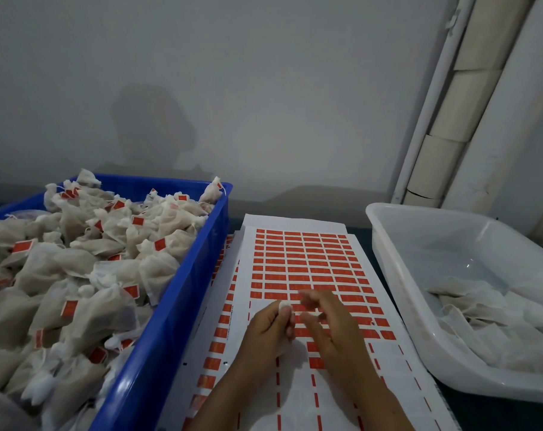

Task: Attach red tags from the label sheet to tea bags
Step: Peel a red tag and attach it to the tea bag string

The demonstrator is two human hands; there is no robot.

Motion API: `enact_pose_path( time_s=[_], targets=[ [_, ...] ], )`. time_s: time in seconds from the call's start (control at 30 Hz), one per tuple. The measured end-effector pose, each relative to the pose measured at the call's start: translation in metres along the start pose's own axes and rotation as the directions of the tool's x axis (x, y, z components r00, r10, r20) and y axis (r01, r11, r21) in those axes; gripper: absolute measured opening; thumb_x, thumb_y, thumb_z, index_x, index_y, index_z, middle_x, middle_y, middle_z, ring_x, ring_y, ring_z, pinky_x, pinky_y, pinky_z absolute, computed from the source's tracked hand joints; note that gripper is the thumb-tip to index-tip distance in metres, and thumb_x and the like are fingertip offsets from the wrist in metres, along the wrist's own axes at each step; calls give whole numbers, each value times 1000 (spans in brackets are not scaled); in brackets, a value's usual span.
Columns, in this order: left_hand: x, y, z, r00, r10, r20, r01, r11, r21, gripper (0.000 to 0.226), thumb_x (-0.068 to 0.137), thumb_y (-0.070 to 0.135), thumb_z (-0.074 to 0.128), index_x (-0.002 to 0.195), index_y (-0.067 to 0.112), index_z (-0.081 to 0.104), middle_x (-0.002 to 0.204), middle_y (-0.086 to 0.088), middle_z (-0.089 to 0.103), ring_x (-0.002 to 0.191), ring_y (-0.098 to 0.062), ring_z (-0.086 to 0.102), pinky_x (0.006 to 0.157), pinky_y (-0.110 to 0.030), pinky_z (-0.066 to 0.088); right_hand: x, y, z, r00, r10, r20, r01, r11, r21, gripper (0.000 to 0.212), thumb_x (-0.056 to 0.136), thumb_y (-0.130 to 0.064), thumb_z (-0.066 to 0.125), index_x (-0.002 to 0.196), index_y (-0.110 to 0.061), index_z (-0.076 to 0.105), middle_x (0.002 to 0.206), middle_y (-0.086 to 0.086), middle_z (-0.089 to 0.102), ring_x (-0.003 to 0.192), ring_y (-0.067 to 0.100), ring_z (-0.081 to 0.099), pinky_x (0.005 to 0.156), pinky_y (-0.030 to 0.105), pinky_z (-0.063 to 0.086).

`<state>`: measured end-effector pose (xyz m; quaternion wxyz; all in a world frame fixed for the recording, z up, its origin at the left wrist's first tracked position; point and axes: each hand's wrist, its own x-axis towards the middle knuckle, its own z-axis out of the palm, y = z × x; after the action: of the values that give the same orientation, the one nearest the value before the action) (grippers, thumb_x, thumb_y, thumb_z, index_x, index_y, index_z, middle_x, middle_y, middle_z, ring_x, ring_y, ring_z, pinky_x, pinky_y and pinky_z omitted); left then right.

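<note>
A white label sheet (298, 256) with rows of red tags lies on the table in front of me, on top of other sheets. My left hand (268, 332) grips a white tea bag (285, 306); its gathered top pokes out above my fingers. My right hand (329, 321) hovers over the red tags just right of it, blurred, fingers loosely curled; whether it pinches a tag I cannot tell. A blue crate (170, 306) on the left is heaped with tea bags that carry red tags. A white tub (397, 275) on the right holds plain tea bags (487, 312).
A grey wall stands close behind the table. A white frame with pale stacked rolls (450, 119) leans at the far right. The lower part of the top sheet shows only red dashes where tags have been peeled off.
</note>
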<state>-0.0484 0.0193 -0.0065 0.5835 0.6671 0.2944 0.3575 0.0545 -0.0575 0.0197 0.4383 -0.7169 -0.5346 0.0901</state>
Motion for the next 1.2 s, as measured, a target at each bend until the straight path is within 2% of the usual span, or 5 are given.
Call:
enact_pose_path(
  time_s=[0.1,0.33,0.6,0.87,1.2],
  targets=[
    [-1,-2,0,1000,-25,2,25,1000,7,29,93,41,37,90,28,63,85,21,67,86,3,63,62,-5,47,-4,0,3,995,-82,62,89,990,-109,49,79,-68,28,112,-39,46,110,-30,46,91,-14,45,97,5,28],
    [-2,3,0,1000,3,16,-4,993,118,28,91,43,36,83,28,58,86,18,64,85,-3,62,68,-7,46,-3,3,-2,968,-237,-80,203,931,-303,11,77,-17,68,87,-11,69,79,1,72,63,18,67,72,8,39],
    [-4,12,1,997,66,51,-71,992,104,32,73,55,45,81,26,55,74,18,60,74,-2,59,65,-9,45,-2,1,-1,962,-240,-133,205,951,-233,8,72,-18,64,74,-10,64,57,-3,65,42,-3,45,47,-4,31],
    [-2,9,2,987,160,0,-158,975,159,20,91,31,47,75,24,56,68,16,62,70,-3,61,64,-9,47,-1,3,-3,971,-116,-210,75,978,-193,14,81,-14,66,76,-21,55,56,-26,44,39,3,44,48,1,33],
    [1,5,-6,976,218,-5,-209,944,255,25,93,27,47,69,26,57,65,20,63,68,-1,61,64,-7,47,1,6,-3,979,-49,-199,19,988,-151,19,83,-16,64,75,-25,49,57,-24,44,46,8,51,48,4,40]
  ],
)
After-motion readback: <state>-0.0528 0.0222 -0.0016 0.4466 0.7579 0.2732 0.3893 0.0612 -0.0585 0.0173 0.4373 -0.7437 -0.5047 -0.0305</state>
